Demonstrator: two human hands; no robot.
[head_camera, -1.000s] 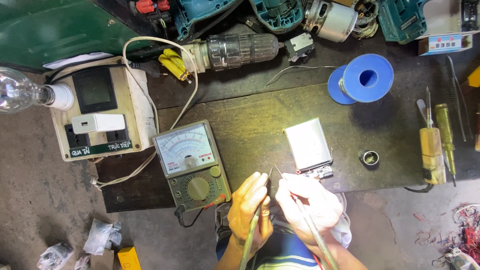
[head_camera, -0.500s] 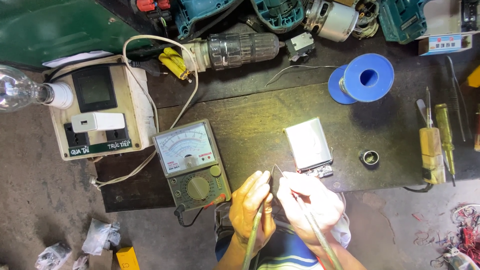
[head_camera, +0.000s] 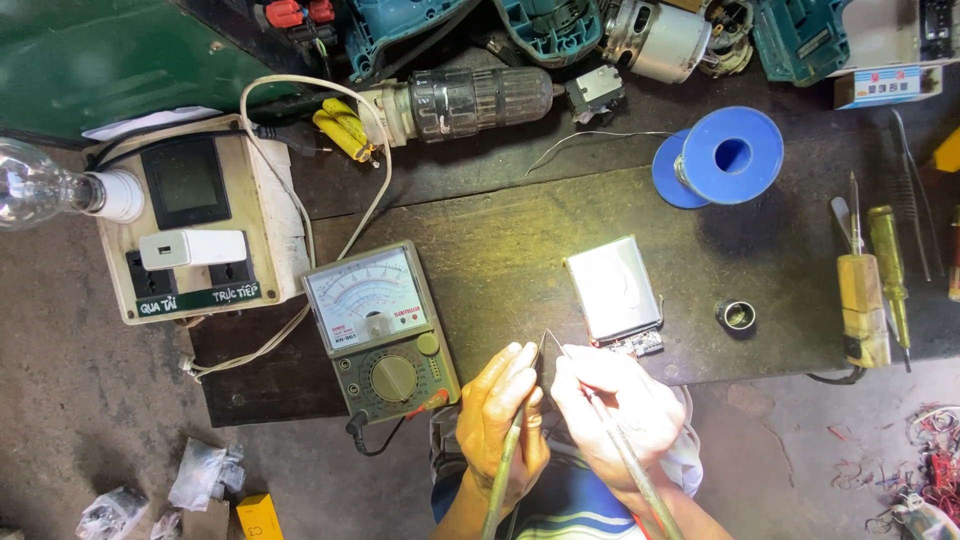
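Probes (head_camera: 545, 345) unmoved; both hands (head_camera: 500, 415) still gripping.

- blue wire spool (head_camera: 728, 157), upper right
- green meter (head_camera: 385, 334), white dial face
- silvery flat pack (head_camera: 613, 290)
- yellow screwdriver (head_camera: 886, 270) handles, right edge
- blue striped shirt (head_camera: 570, 510), bottom centre

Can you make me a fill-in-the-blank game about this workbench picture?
1. The spool at the back of the bench is coloured ____.
2. The left hand and the right hand each hold a thin ____.
3. The analog multimeter lies to the ____ of the silver battery pack.
4. At the far left edge, a glass ____ sticks out of the white socket box.

Missing words: blue; probe; left; bulb
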